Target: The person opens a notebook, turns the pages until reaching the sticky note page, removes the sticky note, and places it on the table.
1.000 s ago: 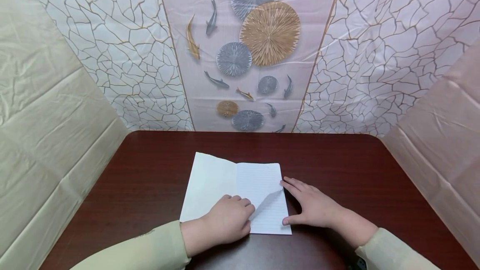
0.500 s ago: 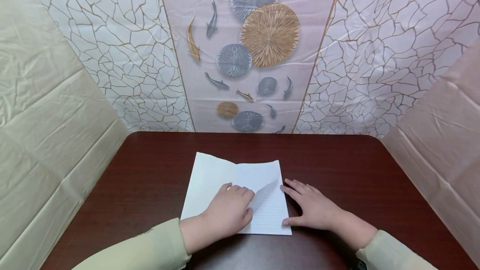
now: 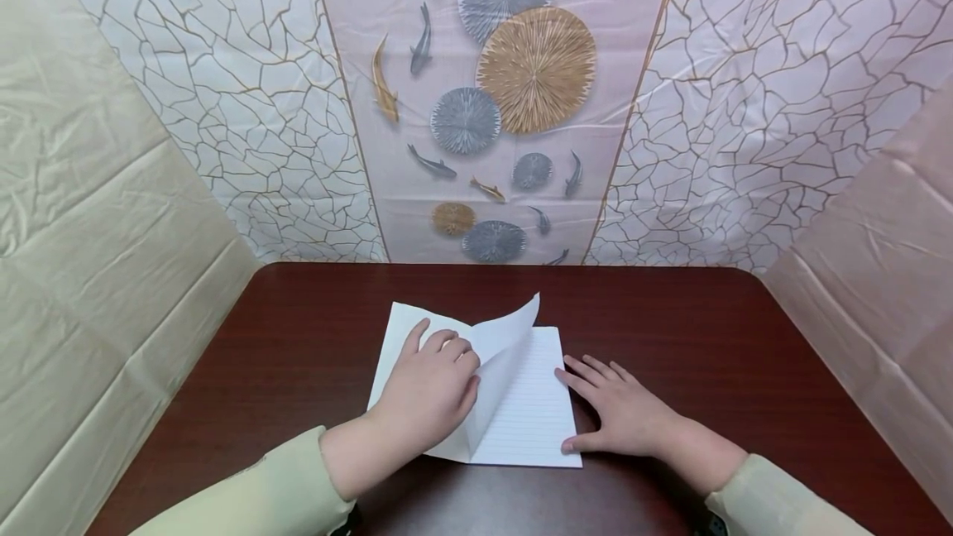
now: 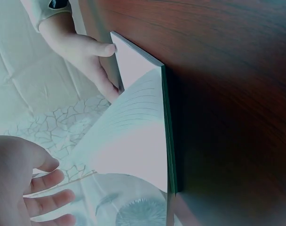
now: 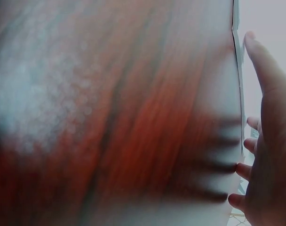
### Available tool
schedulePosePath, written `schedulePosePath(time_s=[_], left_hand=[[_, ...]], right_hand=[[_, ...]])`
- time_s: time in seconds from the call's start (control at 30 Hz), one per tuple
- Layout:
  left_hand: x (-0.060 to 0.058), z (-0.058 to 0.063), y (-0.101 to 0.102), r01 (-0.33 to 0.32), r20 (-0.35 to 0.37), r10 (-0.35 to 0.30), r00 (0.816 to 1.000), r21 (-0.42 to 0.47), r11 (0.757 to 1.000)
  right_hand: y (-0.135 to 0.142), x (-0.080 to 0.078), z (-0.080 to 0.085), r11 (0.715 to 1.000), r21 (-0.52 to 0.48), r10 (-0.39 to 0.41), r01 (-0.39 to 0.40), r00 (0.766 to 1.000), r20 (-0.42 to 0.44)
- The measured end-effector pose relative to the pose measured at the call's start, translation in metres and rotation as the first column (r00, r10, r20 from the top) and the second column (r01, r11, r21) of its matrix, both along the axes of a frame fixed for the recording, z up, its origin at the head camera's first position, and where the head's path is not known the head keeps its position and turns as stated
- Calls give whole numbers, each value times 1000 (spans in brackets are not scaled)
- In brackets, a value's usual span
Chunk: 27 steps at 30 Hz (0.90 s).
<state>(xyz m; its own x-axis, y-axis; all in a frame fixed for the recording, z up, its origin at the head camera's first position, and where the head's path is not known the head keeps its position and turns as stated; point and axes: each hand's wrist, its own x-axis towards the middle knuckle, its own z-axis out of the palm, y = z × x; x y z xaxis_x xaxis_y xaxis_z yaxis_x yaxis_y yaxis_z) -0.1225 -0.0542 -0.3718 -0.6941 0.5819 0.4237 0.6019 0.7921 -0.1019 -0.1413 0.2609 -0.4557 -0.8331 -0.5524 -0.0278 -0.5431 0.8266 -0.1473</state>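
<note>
One leaf is standing up from an open notebook

The notebook is lying on the dark table, the leaf curving up from its central fold. The person's left hand is hanging over the left-hand page, fingers slightly bent and spread, pinching nothing; whether its thumb is brushing the paper, the washed-out wrist view is leaving uncertain. The right hand is resting with fingers spread, thumb and index tips touching the notebook's right edge, probably steadying it.

For a clean turn, light pressure behind the leaf would likely be serving better than a grip, since thin paper is apt to crease near the fold.

The leaf's free corner is pointing toward the patterned backdrop. Tabletop is stretching beyond the notebook's far edge and both sides; the left hand itself is occupying the leaf's likely path.
</note>
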Motion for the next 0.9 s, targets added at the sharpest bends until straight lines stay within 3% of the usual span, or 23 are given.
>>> schedulePosePath(time_s=[0.3, 0.6, 0.9], left_hand=[[2, 2, -7, -6, -43, 6, 999, -11, 1000], [6, 5, -21, -77, -91, 73, 993, -34, 996], [10, -3, -47, -118, -84, 119, 989, 11, 993]], right_hand=[[0, 0, -2, 1000, 7, -13, 13, 1000, 23], [-1, 0, -2, 1000, 6, -19, 18, 999, 29], [-1, 1, -3, 1000, -1, -7, 7, 1000, 16]])
